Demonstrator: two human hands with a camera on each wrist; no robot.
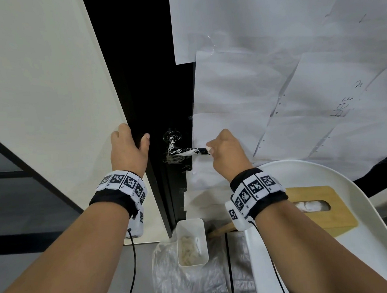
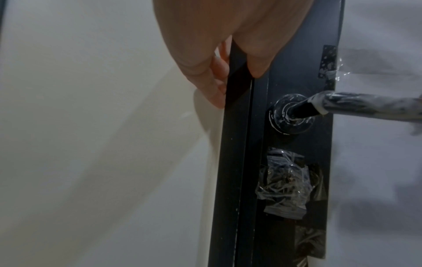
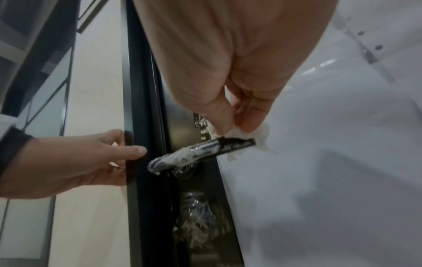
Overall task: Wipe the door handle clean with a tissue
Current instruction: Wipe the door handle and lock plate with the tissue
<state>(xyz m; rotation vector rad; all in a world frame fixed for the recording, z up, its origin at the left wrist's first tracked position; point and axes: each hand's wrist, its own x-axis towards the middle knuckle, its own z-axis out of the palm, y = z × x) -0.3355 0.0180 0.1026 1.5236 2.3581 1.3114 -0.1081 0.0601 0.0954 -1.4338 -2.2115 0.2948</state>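
Handle [image 1: 183, 152] sits on the black door [image 1: 155, 98], a lever w/ its long axis horizontal, running from the round rose [image 1: 172, 136] near the door edge out to a free tip on the right. Right hand [image 1: 228, 152] is the one on the job: its fingers [image 3: 219, 115] pinch a crumpled white tissue [image 3: 258, 137] and press it against that free tip, so nearly the whole lever lies to the left of the fingers, toward the rose. My read: the coming stroke has to travel leftward along the bar, following its axis, w/ the tissue kept wrapped round it. Left hand [image 1: 129, 148] is on the far side of the rose, not touching the lever; its fingers curl round the door edge w/ the thumb on the face, apparently steadying the door. As for looks, the lever is dark metal smeared w/ white, foamy streaks, thickest at the bend by the rose, thinner toward the tip, which shows mostly dark in the right wrist view. Rose is spattered too. So wiping looks barely begun. Below the lever, crinkled clear plastic [image 2: 285, 182] is taped to the door. White paper sheets [image 1: 272, 51] cover the door face behind the right hand. Risk, I'd say: a thin tissue may tear or just push foam toward the bend.
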